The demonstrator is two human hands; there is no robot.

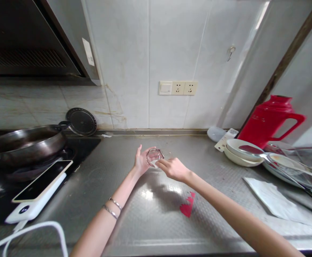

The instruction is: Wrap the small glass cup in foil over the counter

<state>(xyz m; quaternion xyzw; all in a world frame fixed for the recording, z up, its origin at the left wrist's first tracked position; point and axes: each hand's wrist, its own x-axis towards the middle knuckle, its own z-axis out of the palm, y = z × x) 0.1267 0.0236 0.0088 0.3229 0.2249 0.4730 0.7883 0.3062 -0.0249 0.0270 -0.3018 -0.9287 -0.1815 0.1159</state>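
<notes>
Head view. At frame centre, both hands meet over a steel counter (156, 221). The left hand (141, 161) is half-open, palm turned right, its fingers cupping the left side of a small clear glass (154, 157). The right hand (174, 168) reaches in from the lower right; its fingertips pinch the glass's near right edge. The glass is tilted, mouth toward the camera, held just above the counter, centre of frame. Two bracelets (112, 207) sit on the left wrist.

Left of frame: a dark wok (24, 142) on a stove, a round lid (81, 121) leaning on the wall behind it, a phone (42, 181) lying on a white power bank (33, 207), and a white cable (38, 228) at lower left.

Right of frame: a red jug (271, 121), stacked white bowls (240, 151), a plate (292, 169) with a spoon across it, and a paper sheet (273, 198). A red scrap (187, 206) lies on the counter below the right hand. A wall socket (179, 87) sits upper centre.
</notes>
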